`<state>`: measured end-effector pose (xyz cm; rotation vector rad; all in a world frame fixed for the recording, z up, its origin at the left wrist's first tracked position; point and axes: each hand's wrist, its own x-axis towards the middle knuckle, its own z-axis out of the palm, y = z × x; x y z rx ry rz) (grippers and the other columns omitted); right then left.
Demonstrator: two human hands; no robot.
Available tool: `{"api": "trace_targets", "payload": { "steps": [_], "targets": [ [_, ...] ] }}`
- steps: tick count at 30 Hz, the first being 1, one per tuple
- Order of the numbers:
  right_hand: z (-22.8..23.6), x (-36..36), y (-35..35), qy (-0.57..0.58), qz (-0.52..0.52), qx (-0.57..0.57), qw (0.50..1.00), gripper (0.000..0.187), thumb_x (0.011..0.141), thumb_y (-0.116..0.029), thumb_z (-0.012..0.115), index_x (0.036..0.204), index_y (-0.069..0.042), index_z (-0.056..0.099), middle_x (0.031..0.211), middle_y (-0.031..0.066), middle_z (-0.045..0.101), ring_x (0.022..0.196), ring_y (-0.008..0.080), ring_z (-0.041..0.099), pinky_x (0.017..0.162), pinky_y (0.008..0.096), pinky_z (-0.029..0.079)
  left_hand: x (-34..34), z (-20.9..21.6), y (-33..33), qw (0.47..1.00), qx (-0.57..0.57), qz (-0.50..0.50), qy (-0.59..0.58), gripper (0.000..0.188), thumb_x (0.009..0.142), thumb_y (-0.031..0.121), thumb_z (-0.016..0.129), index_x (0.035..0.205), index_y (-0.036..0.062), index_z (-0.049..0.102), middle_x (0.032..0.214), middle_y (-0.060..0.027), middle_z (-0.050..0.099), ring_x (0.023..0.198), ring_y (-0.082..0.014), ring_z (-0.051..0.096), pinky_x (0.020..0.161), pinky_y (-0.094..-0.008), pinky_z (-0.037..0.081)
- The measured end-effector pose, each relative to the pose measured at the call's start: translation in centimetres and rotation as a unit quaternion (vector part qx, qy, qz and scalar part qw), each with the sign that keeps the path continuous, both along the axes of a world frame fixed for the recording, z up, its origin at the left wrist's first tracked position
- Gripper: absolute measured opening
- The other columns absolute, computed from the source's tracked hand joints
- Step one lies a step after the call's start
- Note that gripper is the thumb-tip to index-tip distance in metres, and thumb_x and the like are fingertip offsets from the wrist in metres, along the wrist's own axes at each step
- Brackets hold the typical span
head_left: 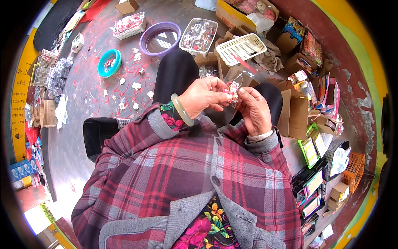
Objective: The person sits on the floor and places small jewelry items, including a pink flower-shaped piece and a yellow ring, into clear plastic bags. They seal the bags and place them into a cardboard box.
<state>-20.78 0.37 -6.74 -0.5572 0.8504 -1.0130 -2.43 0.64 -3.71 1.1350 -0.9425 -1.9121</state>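
Above my lap, my left hand and my right hand meet with fingers closed on one small pink-and-white trinket. My left thumb and forefinger pinch its left side, while my right thumb and fingers grip it from the right. A thin clear loop or plastic edge stands up from it; its exact kind is too small to make out. A pale bangle circles my left wrist. Just beyond my fingers, a red strip shows in front of a white basket.
Past my knees stand a purple basin, a teal tub, a basket of wrapped pieces and a basket of pink items. White pieces and red scraps litter the floor. Cardboard boxes crowd the right; grey bundles lie left.
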Motion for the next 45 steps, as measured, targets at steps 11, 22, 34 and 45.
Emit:
{"api": "trace_targets", "payload": {
  "steps": [11,22,34,45],
  "targets": [
    [-0.4,0.1,0.2,-0.022,0.057,0.041,0.997,0.015,0.082,-0.012,0.063,0.091,-0.001,0.062,0.081,0.006,0.064,0.071,0.0108,0.058,0.063,0.0211,0.043,0.4,0.6,-0.2,0.997,-0.051,0.051,-0.013,0.019,0.084,0.015,0.061,0.097,0.0021,0.056,0.089,-0.0041,0.062,0.079,-0.0093,0.061,0.061,-0.0203,0.05],
    [1.1,0.5,0.5,-0.041,0.118,0.011,0.992,0.021,0.084,-0.008,0.059,0.103,0.0,0.057,0.091,0.0087,0.064,0.082,0.015,0.061,0.068,0.024,0.045,1.2,2.4,0.3,0.984,-0.148,0.049,-0.084,0.017,0.085,0.011,0.06,0.097,-0.0005,0.057,0.09,-0.0041,0.062,0.075,-0.0075,0.059,0.063,-0.019,0.048],
    [0.6,0.4,0.4,-0.104,0.093,-0.023,0.99,0.023,0.082,-0.01,0.062,0.103,-0.001,0.058,0.09,0.0061,0.064,0.083,0.0123,0.06,0.067,0.0217,0.044,0.6,2.6,0.5,0.994,-0.104,0.031,-0.033,0.02,0.085,0.013,0.061,0.099,0.0003,0.057,0.089,-0.004,0.064,0.079,-0.0075,0.06,0.061,-0.0186,0.048],
    [-0.2,0.3,0.4,-0.033,0.012,-0.011,0.999,0.018,0.083,-0.01,0.063,0.098,0.001,0.062,0.082,0.0043,0.063,0.07,0.0084,0.055,0.062,0.0198,0.042,0.2,1.0,0.6,0.99,-0.061,-0.073,-0.108,0.031,0.083,0.019,0.063,0.107,0.0017,0.053,0.092,-0.0039,0.063,0.078,-0.007,0.059,0.054,-0.019,0.047]
  ]
}}
